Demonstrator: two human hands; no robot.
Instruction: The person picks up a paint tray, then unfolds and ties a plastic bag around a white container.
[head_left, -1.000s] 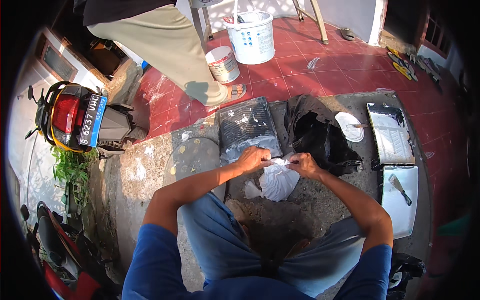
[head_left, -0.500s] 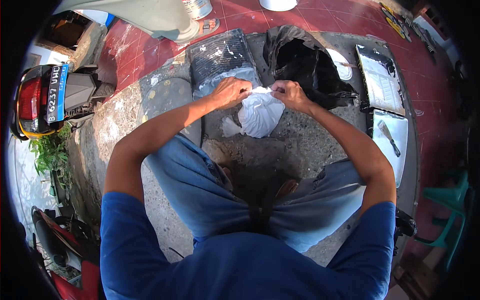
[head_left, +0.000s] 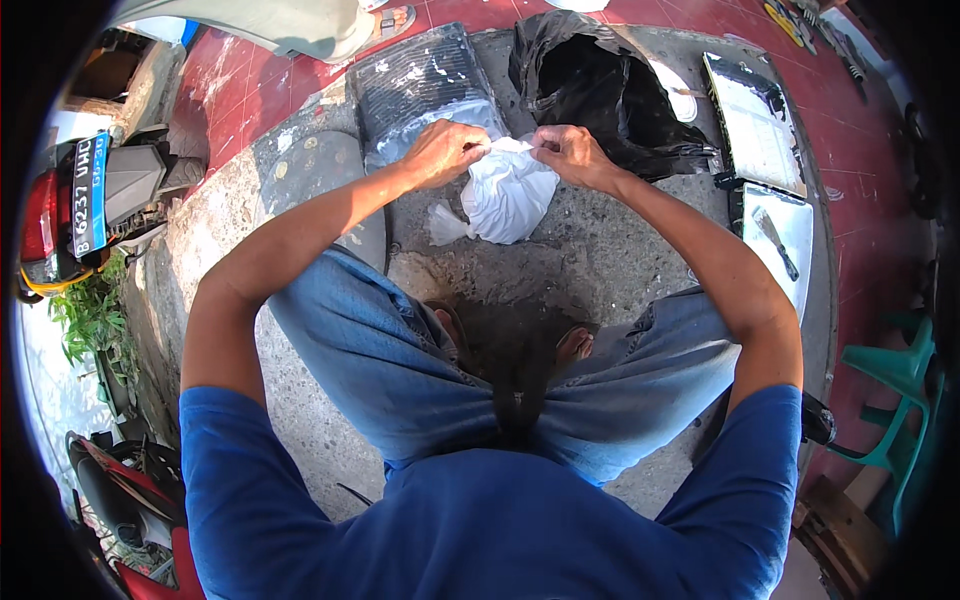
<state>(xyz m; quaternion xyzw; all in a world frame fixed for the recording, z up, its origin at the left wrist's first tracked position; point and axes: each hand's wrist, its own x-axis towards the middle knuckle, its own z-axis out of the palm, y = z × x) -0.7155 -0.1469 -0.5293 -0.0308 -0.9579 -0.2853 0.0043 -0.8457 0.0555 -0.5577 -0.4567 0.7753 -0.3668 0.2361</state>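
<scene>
A filled white plastic bag point(head_left: 508, 200) rests on the grey concrete in front of my feet, its body bulging and a loose flap sticking out on its left. My left hand point(head_left: 445, 152) pinches one side of the gathered top. On the other side my right hand point(head_left: 575, 157) pinches the same top edge. The twisted neck is stretched between my fingers. What the bag holds is hidden. Just beyond it lie a dark ribbed container smeared with grey point(head_left: 425, 85) and an open black plastic bag point(head_left: 600, 95).
At right lie a white paint-stained tray point(head_left: 755, 125) and a white panel with a putty knife point(head_left: 772, 242) on it. A green plastic chair point(head_left: 890, 395) stands farther right. Parked at left is a motorcycle point(head_left: 100, 195). Another person's sandaled foot point(head_left: 392, 22) is at the far edge.
My hands have drawn slightly farther apart, pulling the bag's neck taut between them. The whole view has shifted, so things ahead sit higher in the picture.
</scene>
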